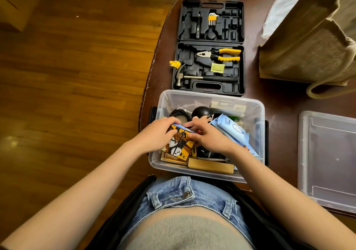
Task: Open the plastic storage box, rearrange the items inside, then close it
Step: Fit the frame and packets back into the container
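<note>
Storage box (208, 99), clear plastic, rectangular with rounded corners, lid off, set at the near edge of a dark brown table (279, 105) directly in front of the person. Cube (180, 142), glossy, printed in orange, black and white cartoon panels, held over the box's left half: left hand (157, 134) grips its left side with curled fingers, right hand (209, 137) grips its right side, fingertips curled over the top edge. Inside the box, beyond the cube: coiled black cable (176, 113) and a figurine head (203, 114) with smooth black hair, its lower part hidden by the hands. Right of the cube in the box: soft blue-and-white wipes packet (233, 129), its printed lettering too blurred to read. Near wall of the box: flat brown cardboard carton (211, 166); dark objects above it cannot be made out. Far wall of the box: white label strips (228, 105), text illegible. Lid (327, 157), clear plastic, flat on the table to the right of the box, cut off by the frame edge. Beyond the box: black moulded tool case (210, 43), open, holding yellow-handled pliers (221, 55), steel-headed hammer (202, 77) and hex keys (212, 19). Beyond and right of the box: coarse woven jute bag (308, 43), partly cut off
</note>
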A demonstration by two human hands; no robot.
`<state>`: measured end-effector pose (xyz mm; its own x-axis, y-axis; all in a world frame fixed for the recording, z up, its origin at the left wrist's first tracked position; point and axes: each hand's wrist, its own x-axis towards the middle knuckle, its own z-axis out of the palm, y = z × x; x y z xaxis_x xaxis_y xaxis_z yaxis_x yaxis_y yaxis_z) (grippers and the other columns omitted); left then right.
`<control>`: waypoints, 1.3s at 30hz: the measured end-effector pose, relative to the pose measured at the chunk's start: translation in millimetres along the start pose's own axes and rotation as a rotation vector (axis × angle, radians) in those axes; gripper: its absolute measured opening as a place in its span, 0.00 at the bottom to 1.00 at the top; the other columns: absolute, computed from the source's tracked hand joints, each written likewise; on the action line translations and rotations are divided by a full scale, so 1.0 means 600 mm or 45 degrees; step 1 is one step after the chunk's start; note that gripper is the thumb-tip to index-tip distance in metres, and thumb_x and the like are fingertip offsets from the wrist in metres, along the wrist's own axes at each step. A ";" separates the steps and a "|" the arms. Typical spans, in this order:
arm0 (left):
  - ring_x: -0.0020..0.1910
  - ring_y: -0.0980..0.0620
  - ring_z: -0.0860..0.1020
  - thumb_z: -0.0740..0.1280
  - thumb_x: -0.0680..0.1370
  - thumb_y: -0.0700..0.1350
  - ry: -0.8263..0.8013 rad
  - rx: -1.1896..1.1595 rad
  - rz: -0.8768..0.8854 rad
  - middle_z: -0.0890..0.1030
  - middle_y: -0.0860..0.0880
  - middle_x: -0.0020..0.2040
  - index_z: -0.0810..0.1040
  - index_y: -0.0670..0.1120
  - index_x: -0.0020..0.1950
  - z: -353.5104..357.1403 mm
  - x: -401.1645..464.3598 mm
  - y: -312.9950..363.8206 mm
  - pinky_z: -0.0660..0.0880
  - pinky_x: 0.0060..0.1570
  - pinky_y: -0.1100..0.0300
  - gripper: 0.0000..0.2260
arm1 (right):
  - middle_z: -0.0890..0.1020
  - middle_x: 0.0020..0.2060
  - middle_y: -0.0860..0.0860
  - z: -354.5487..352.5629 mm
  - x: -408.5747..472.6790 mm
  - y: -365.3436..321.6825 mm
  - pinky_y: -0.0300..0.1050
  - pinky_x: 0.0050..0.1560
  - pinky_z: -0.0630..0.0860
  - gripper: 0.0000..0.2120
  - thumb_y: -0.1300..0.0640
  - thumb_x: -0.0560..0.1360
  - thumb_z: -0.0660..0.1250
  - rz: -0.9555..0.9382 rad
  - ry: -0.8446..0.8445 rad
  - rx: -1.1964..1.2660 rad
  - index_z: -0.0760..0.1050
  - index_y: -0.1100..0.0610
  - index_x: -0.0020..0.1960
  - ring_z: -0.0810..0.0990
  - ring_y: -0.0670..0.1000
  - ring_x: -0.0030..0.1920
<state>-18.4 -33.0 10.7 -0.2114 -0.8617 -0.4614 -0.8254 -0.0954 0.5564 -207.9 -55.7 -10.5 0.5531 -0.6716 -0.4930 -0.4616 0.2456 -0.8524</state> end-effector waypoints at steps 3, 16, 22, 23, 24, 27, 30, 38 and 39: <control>0.54 0.56 0.76 0.64 0.79 0.47 -0.013 -0.149 0.001 0.75 0.52 0.61 0.65 0.54 0.70 -0.003 0.000 0.003 0.75 0.51 0.61 0.20 | 0.76 0.49 0.56 0.000 -0.001 -0.002 0.44 0.48 0.81 0.12 0.63 0.80 0.60 0.053 -0.012 0.218 0.72 0.52 0.61 0.80 0.50 0.49; 0.48 0.51 0.83 0.69 0.76 0.40 0.360 -1.390 -0.320 0.82 0.46 0.55 0.70 0.48 0.64 -0.017 0.008 0.007 0.81 0.42 0.59 0.18 | 0.80 0.48 0.52 0.006 -0.006 -0.005 0.49 0.58 0.78 0.09 0.62 0.76 0.65 0.086 -0.010 0.803 0.72 0.54 0.55 0.81 0.51 0.50; 0.52 0.59 0.79 0.70 0.76 0.42 -0.124 -0.636 0.002 0.79 0.52 0.56 0.71 0.49 0.67 -0.057 0.015 -0.007 0.78 0.45 0.67 0.21 | 0.81 0.46 0.50 -0.029 -0.008 -0.009 0.36 0.43 0.80 0.12 0.59 0.78 0.64 0.141 -0.009 0.443 0.73 0.58 0.61 0.81 0.46 0.43; 0.52 0.60 0.78 0.70 0.76 0.43 -0.205 -0.438 0.074 0.78 0.54 0.56 0.71 0.50 0.67 -0.059 0.019 -0.002 0.77 0.46 0.69 0.21 | 0.81 0.47 0.50 -0.032 -0.008 -0.009 0.37 0.44 0.79 0.12 0.59 0.79 0.63 0.150 -0.020 0.391 0.73 0.58 0.62 0.81 0.47 0.44; 0.52 0.61 0.77 0.70 0.76 0.44 -0.265 -0.259 0.124 0.76 0.56 0.55 0.71 0.50 0.67 -0.060 0.024 0.004 0.75 0.46 0.71 0.21 | 0.82 0.48 0.51 -0.033 -0.008 -0.008 0.39 0.46 0.79 0.12 0.59 0.79 0.62 0.159 -0.027 0.329 0.73 0.58 0.62 0.81 0.48 0.45; 0.54 0.58 0.74 0.68 0.77 0.45 -0.467 0.031 0.157 0.74 0.57 0.56 0.70 0.52 0.68 -0.048 0.042 0.022 0.69 0.48 0.70 0.20 | 0.81 0.48 0.52 -0.032 -0.008 -0.004 0.44 0.51 0.76 0.09 0.59 0.80 0.60 0.186 0.037 0.185 0.75 0.58 0.59 0.79 0.48 0.46; 0.58 0.51 0.74 0.64 0.79 0.43 -0.717 0.139 0.113 0.76 0.50 0.61 0.69 0.48 0.70 -0.027 0.054 0.030 0.71 0.56 0.59 0.19 | 0.81 0.46 0.51 -0.025 -0.011 0.004 0.40 0.49 0.75 0.09 0.58 0.80 0.59 0.217 0.112 0.113 0.76 0.58 0.57 0.78 0.46 0.43; 0.65 0.47 0.67 0.57 0.82 0.46 -0.665 0.514 0.120 0.67 0.45 0.67 0.64 0.50 0.75 0.006 0.055 0.019 0.63 0.65 0.55 0.20 | 0.83 0.48 0.59 -0.019 -0.023 0.022 0.52 0.56 0.75 0.14 0.58 0.80 0.57 0.249 0.062 -0.331 0.80 0.65 0.53 0.80 0.57 0.50; 0.64 0.46 0.69 0.56 0.83 0.45 -0.669 0.523 0.111 0.69 0.45 0.66 0.64 0.51 0.75 0.008 0.053 0.020 0.66 0.64 0.55 0.19 | 0.82 0.50 0.60 -0.016 -0.022 0.021 0.52 0.57 0.75 0.15 0.58 0.80 0.57 0.237 0.056 -0.356 0.79 0.65 0.54 0.80 0.58 0.51</control>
<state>-37.3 -59.3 -0.7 -0.4274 -0.4905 -0.7594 -0.9038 0.2504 0.3469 -227.6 -50.1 -13.2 0.4139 -0.6642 -0.6225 -0.7275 0.1697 -0.6648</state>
